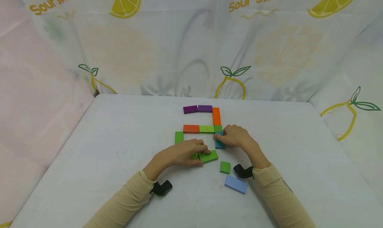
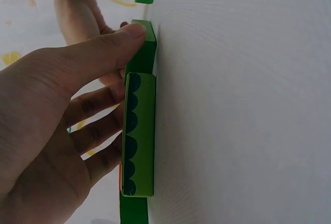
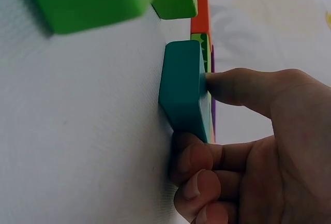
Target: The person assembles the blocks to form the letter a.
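My left hand (image 1: pixel 179 153) pinches a green block (image 1: pixel 210 157) between thumb and fingers; this block lies slanted on the table. Touching its left end is another green block (image 2: pixel 140 141) with a dark scalloped edge, partly hidden by the hand in the head view. My right hand (image 1: pixel 239 137) holds a teal block (image 1: pixel 219 144), thumb on its top and curled fingers against its right side. The teal block sits just below a small green block (image 1: pixel 218 128), at the right end of a row with a light green block (image 1: pixel 206 129) and a red-orange block (image 1: pixel 191 129).
Two purple blocks (image 1: pixel 205 108) and an upright orange block (image 1: pixel 216 116) continue the line at the back. On the left stands a green block (image 1: pixel 179 137). A green square block (image 1: pixel 225 167) and a light blue block (image 1: pixel 235 184) lie nearer, on the white table (image 1: pixel 119 138).
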`<state>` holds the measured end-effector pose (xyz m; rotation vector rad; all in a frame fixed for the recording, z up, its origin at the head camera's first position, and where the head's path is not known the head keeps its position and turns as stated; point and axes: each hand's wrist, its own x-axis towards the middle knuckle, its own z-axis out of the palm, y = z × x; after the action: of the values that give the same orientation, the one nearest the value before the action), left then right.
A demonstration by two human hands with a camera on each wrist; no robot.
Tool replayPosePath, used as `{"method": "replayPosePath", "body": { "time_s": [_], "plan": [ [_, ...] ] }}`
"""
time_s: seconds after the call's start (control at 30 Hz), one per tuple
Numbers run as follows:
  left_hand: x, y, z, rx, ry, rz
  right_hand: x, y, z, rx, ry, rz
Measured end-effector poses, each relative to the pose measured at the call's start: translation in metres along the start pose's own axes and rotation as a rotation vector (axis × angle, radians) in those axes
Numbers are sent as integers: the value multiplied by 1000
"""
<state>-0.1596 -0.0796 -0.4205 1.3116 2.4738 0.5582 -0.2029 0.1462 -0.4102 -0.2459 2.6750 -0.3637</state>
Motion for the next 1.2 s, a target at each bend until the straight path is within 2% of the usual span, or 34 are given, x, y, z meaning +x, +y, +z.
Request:
{"method": "replayPosePath", "body": {
  "time_s": [0.57, 0.83, 1.2],
  "plan": [
    [-2, -1, -2, -9, -11, -5, -2, -1, 0, 36, 1, -14],
    [-1, -2, -1, -4, -16, 0, -2, 14, -2, 147, 24, -23],
    [-1, -1, -1, -2, -10, 1, 9, 15, -5, 134, 62, -60]
  ]
}}
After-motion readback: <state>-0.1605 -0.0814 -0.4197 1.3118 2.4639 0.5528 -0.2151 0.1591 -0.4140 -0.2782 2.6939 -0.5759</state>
